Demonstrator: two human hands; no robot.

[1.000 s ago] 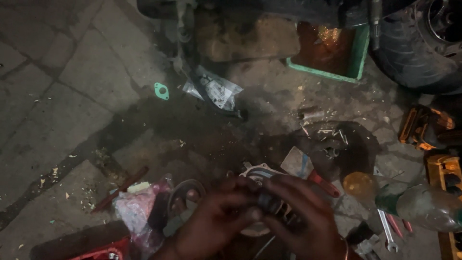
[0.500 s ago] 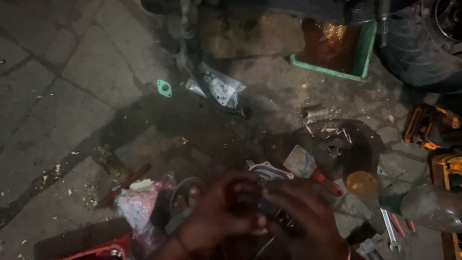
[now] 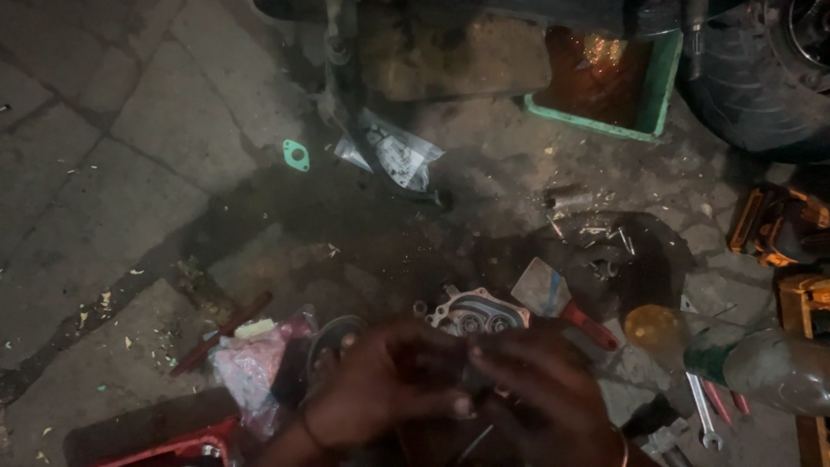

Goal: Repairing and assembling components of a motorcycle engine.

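Note:
Both of my hands meet at the bottom middle of the view, just above the oily ground. My left hand (image 3: 380, 393) and my right hand (image 3: 540, 398) pinch a small dark part (image 3: 474, 379) between their fingertips; blur and darkness hide its shape. Just beyond the fingers a grey metal engine cover (image 3: 474, 311) with round holes lies on the ground. A scraper (image 3: 553, 298) with a red handle rests to its right. A dark ring-shaped piece (image 3: 333, 335) lies by my left hand.
A green tray of brown oil (image 3: 659, 82) and a tyre (image 3: 761, 78) sit at the top right. A black pan with bolts (image 3: 644, 259), a plastic bottle (image 3: 769, 367), wrenches (image 3: 699, 415), a pink bag (image 3: 251, 363), a green gasket (image 3: 296, 156) and a clear bag (image 3: 398, 160) lie around.
My hands stay together at the bottom of the view, the fingers shifting around the small part. The view has drifted slightly; nothing on the ground has moved.

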